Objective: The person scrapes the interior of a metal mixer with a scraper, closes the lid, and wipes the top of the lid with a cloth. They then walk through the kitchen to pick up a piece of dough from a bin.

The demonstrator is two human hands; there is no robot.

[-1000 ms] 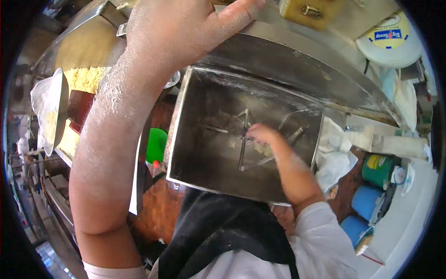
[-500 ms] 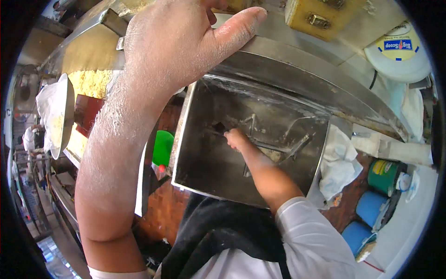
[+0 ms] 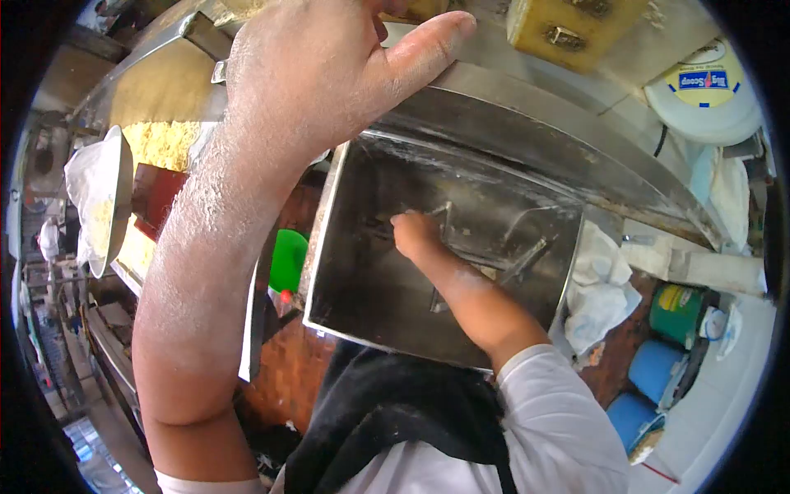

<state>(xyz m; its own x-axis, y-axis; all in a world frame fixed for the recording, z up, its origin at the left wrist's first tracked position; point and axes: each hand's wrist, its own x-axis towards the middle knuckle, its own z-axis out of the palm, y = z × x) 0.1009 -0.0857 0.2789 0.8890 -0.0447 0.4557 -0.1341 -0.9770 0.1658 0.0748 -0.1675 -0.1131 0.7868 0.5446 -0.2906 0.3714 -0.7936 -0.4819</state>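
My left hand (image 3: 317, 70), dusted with pale powder, is raised high in front of the tub's back edge. Its thumb stretches out to the right; most of the other fingers run past the top of the view. Down inside a rectangular metal mixer tub (image 3: 362, 288), my right hand (image 3: 414, 234) is closed around a small dark-bladed scraper, now mostly hidden by the hand. Angled metal mixing bars (image 3: 527, 259) lie beside my right wrist and under the forearm. Whitish residue streaks the tub's walls.
Left of my raised arm are a heap of yellow crumbly noodles (image 3: 160, 148) and a tilted metal bowl (image 3: 119, 202). A green basin (image 3: 288, 259) stands below. Crumpled white cloth (image 3: 601, 288), blue buckets (image 3: 658, 366) and a white lidded tub (image 3: 708, 103) are on the right.
My right hand has shifted slightly left and up within the tub and turned, hiding the scraper's dark blade. My left hand has barely moved.
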